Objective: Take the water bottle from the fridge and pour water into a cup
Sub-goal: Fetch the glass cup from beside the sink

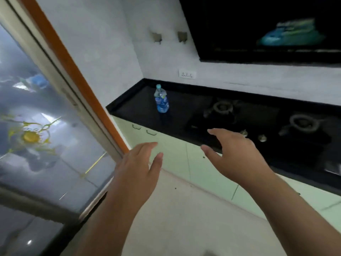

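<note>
My left hand (137,169) is raised in front of me with fingers straight and relaxed, holding nothing. It hangs in the air before the pale green cabinet fronts (173,154), close to the orange-edged frame (73,71) on my left. My right hand (238,154) is likewise released, fingers spread and slightly bent, thumb apart, grasping nothing. It hovers before the front edge of the black worktop (140,106); I cannot tell whether it touches that edge.

The water bottle (161,99) stands upright on the worktop, towards its left end near the corner of the white walls, well apart from both hands. It is clear plastic with a blue label and a light blue-green cap, which is on.

To the right of the bottle, a gas hob sits on the worktop with two burners (223,107) and two small metal knobs (262,138) near the front. A white socket plate (187,73) is fixed to the wall behind the bottle. A dark glossy panel (258,28) hangs above the hob. The glossy surface (36,126) at my left bears a yellow flower pattern. The view is motion-blurred.
</note>
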The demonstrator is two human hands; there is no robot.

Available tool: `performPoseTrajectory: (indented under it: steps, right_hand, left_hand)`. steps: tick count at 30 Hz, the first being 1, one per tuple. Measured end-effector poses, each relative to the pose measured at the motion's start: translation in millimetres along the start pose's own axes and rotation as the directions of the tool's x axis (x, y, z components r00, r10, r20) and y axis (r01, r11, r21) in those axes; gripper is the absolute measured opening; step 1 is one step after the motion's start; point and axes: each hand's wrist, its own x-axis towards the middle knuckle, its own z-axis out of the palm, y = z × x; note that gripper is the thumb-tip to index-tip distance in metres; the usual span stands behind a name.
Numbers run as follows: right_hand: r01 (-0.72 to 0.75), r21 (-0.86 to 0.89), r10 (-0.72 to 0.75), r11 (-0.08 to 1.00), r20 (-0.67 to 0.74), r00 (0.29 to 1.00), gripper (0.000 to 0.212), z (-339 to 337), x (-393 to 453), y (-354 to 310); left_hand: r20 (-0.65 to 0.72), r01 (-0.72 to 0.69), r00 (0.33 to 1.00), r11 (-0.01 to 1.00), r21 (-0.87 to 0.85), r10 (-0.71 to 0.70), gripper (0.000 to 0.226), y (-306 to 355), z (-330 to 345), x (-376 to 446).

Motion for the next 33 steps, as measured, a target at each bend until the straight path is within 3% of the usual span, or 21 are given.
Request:
performPoseTrajectory:
  steps: [3,7,13,17,22,29,33]
  right_hand:
    - [-0.12,0.004,0.12,0.993,-0.056,0.991,0.062,-14.5,-3.8,49.9]
    - [-0.278,0.006,0.276,0.961,-0.121,0.953,0.059,-38.9,-15.0,102.5]
    - [-0.582,0.03,0.567,0.812,-0.272,0.777,0.06,-67.1,-50.8,169.2]
    - [-0.775,0.038,0.741,0.631,-0.326,0.587,0.059,-78.7,-87.7,190.8]
    - [-0.919,0.153,0.859,0.363,-0.436,0.267,0.056,-88.8,-132.5,186.8]
    - [-0.954,0.299,0.889,0.038,-0.447,-0.104,0.058,-82.4,-209.5,171.3]
    - [-0.927,0.363,0.854,-0.092,-0.45,-0.261,0.056,-81.9,-262.1,182.2]
  left_hand:
    - [0.079,-0.151,0.985,0.988,-0.018,0.151,0.049,46.7,33.5,31.4]
    - [0.167,-0.363,0.916,0.931,-0.034,0.364,0.046,107.2,71.5,63.5]
    - [0.318,-0.632,0.711,0.768,-0.104,0.627,0.05,192.4,122.4,107.6]
    - [0.381,-0.747,0.521,0.624,-0.23,0.764,0.05,250.9,159.4,124.6]
    - [0.398,-0.817,0.24,0.406,-0.409,0.885,0.051,311.0,186.4,125.1]
    - [0.39,-0.828,-0.123,0.122,-0.548,0.913,0.051,392.0,218.0,58.6]
    - [0.347,-0.833,-0.264,-0.031,-0.553,0.9,0.051,437.7,231.9,8.9]
